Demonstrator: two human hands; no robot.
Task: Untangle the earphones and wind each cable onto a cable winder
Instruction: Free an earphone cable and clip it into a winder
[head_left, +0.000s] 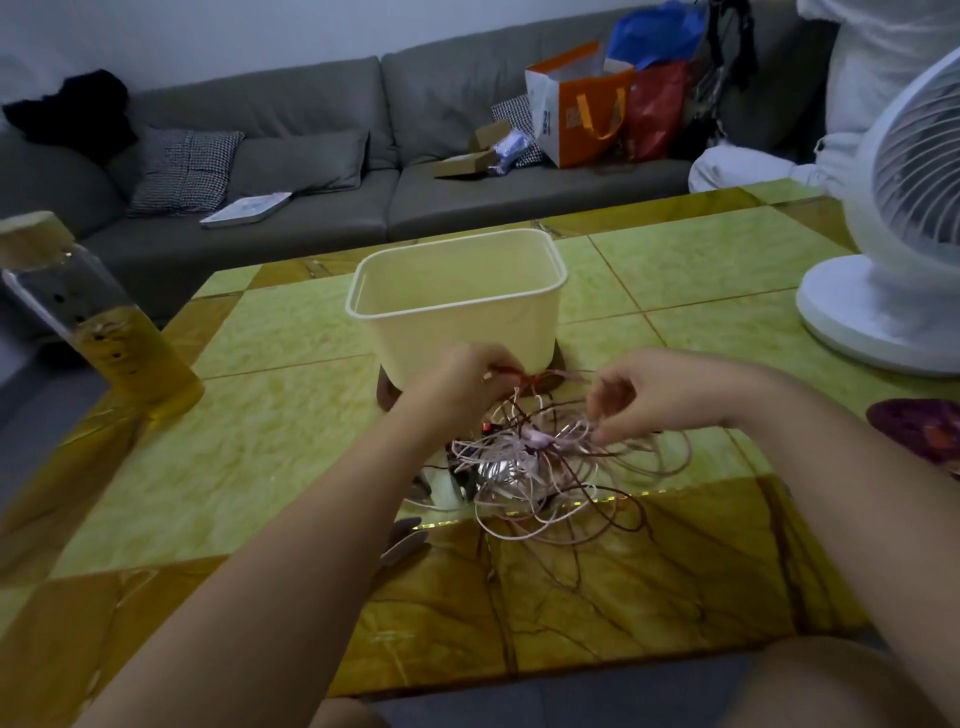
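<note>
1. My left hand (467, 382) is closed on the end of a red cable (519, 376), fingers curled round it, just in front of the foot of the cream tub (457, 296).
2. My right hand (641, 400) sits across from it, fingers bent downward and pinching a pale pink cable (571, 434) at the upper right edge of the heap.
3. The tangle of earphones (545, 478) lies on the worktop (260, 441), between the two hands and a little nearer to me than either. Its loops spill mostly to the right and toward the near edge.
4. The relation I steer by is this: the red cable runs from the left hand's grip down and back toward me into the middle of the tangle. Its line is roughly far-to-near, while the pink loops lie flat and sideways across it.
5. I judge the right hand to be nearer the knot — it touches the heap, whereas the left hand holds its strand up at the far left side.
6. As I read it, the next pull should follow the red cable's own line, away from the heap toward the tub, while the right hand lifts the pink loops clear.
7. A sideways tug would likely tighten the crossing rather than free it.
8. A small white piece at the heap's left edge may be a winder — I cannot tell.
</note>
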